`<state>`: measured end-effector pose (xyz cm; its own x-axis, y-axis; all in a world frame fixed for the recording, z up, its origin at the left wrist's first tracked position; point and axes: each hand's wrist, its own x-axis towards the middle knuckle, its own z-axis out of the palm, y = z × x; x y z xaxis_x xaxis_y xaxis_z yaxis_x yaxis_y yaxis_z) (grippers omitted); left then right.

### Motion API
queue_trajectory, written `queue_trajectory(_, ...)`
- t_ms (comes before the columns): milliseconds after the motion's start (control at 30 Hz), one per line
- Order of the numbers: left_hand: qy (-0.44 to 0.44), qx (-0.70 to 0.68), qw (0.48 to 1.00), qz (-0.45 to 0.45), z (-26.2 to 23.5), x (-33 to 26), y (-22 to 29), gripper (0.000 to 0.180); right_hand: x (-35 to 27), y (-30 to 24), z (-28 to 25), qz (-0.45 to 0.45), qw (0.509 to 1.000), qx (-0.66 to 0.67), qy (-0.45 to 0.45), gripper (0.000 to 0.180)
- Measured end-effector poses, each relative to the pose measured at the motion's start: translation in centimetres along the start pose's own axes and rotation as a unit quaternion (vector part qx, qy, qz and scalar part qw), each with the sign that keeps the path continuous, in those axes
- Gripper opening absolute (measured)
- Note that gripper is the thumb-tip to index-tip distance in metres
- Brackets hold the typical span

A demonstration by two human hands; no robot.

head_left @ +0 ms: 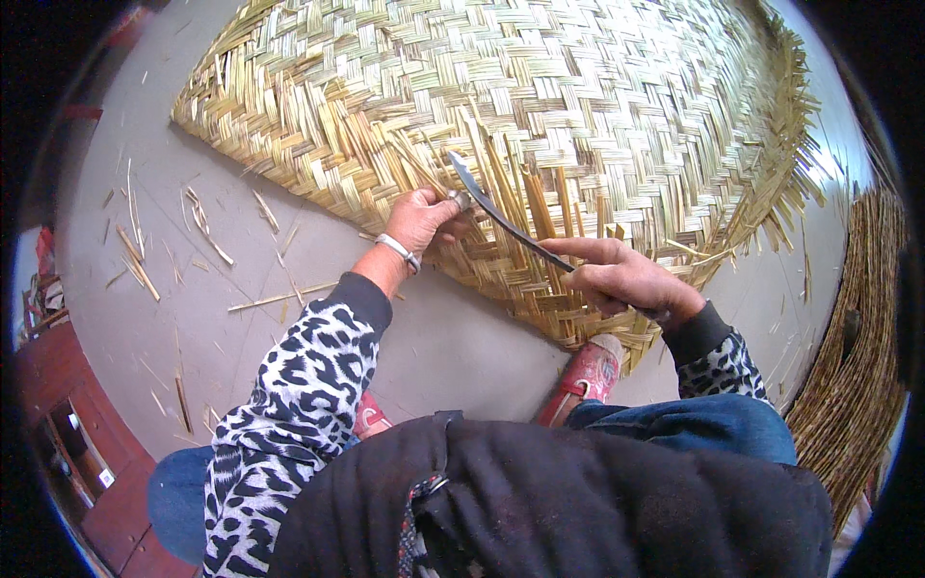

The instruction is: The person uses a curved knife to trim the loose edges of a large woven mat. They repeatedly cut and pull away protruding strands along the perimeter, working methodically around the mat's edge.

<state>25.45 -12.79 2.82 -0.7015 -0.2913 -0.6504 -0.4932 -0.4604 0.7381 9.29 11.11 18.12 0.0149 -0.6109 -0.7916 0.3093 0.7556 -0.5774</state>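
Head view: my right hand [621, 279] is closed around the handle of a long curved knife [501, 214], forefinger laid along it. My left hand [424, 220], fingers curled, pinches loose strips [501, 173] of the woven mat [540, 116] lying on the floor [193, 289].

No packages, signs or screens are showing anywhere in the frame. The only thing that may be a label is sitting at the lower left of the frame: a small white square tag [106, 477] lying against the dark reddish wooden furniture [58, 385] near the picture's rim. It is looking plain and pale, with a darker spot on it, and it is too small and blurred to tell whether it is a sticker, a switch or a scrap of paper.
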Motion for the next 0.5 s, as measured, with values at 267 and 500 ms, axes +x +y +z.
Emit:
queue_trajectory(267,-0.039,-0.084,0.996,0.005,-0.7,-0.4,1.0,0.017,1.6,-1.6,0.0,-0.070,0.940,-0.327,0.069,0.052)
queue_trajectory(500,-0.061,-0.070,0.995,0.021,-1.2,1.3,1.7,0.020,1.3,-2.7,0.4,-0.092,0.905,-0.411,0.068,0.050)
